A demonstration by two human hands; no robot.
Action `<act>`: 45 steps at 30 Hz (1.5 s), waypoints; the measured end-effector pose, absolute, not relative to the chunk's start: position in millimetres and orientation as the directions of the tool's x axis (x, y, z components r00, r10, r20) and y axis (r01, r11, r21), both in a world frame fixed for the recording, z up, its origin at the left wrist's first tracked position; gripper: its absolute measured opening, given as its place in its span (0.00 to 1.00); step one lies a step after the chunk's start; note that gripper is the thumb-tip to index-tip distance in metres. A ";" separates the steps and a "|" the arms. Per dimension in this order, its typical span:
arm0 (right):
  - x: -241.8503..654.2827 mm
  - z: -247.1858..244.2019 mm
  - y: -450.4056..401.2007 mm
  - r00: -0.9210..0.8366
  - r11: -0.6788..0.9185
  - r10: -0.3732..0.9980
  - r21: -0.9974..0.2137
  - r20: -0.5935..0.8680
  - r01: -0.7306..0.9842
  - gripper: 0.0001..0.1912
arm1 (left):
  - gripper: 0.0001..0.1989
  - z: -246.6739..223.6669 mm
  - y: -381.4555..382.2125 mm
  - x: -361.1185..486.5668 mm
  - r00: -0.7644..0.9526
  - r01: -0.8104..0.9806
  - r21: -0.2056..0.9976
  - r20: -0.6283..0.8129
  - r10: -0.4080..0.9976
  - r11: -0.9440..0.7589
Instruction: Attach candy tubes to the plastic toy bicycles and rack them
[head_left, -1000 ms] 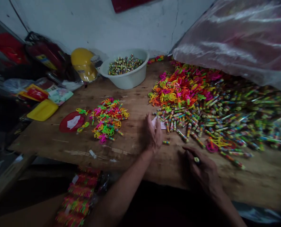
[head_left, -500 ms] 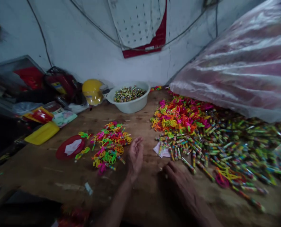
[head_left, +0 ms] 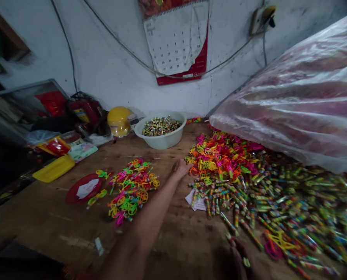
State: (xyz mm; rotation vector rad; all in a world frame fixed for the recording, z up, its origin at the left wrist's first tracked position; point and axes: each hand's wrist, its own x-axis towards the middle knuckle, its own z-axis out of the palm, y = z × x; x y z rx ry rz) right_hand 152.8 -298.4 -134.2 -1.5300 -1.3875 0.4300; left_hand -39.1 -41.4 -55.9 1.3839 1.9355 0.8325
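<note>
My left hand (head_left: 181,168) reaches to the left edge of a heap of bright plastic pieces (head_left: 220,153); its fingertips are bent at the pieces, and what they hold, if anything, is too small to tell. Low in the picture, my right hand (head_left: 240,254) is closed around small candy tubes, their pale ends showing between the fingers. Beside it spreads a large pile of wrapped candy tubes (head_left: 296,198). A smaller mixed pile of plastic pieces and tubes (head_left: 134,190) lies left of my left forearm.
A white basin (head_left: 162,142) of tubes stands by the wall. A red disc (head_left: 74,189) with paper, a yellow tray (head_left: 53,168) and a yellow helmet-like object (head_left: 119,121) are at left. A big plastic bag (head_left: 296,105) bulges over the right side.
My left hand has moved forward and right from beside the smaller pile to the plastic heap. My right hand has moved toward me and right, and tubes now show in it. The view has tilted up.
</note>
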 end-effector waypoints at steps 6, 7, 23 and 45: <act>158.9 -120.3 -305.0 0.276 0.137 0.905 -0.835 0.324 0.533 0.12 | 0.10 -54.3 -61.7 -49.1 -0.211 0.309 0.928 -0.148 0.966 0.210; 161.3 -119.1 -305.2 0.257 0.153 0.908 -0.835 0.330 0.529 0.11 | 0.10 -50.0 -68.1 -51.9 -0.193 0.242 0.948 -0.160 0.968 0.205; 126.6 -48.1 -276.7 0.260 0.068 0.958 -0.974 0.124 0.215 0.13 | 0.15 -27.8 -236.3 -15.4 0.304 -0.272 0.883 -0.298 0.905 0.382; 174.7 -52.3 -302.4 0.069 0.193 0.962 -0.838 0.263 0.510 0.09 | 0.12 -32.5 -244.1 2.9 0.430 -0.354 0.682 -0.489 0.759 0.640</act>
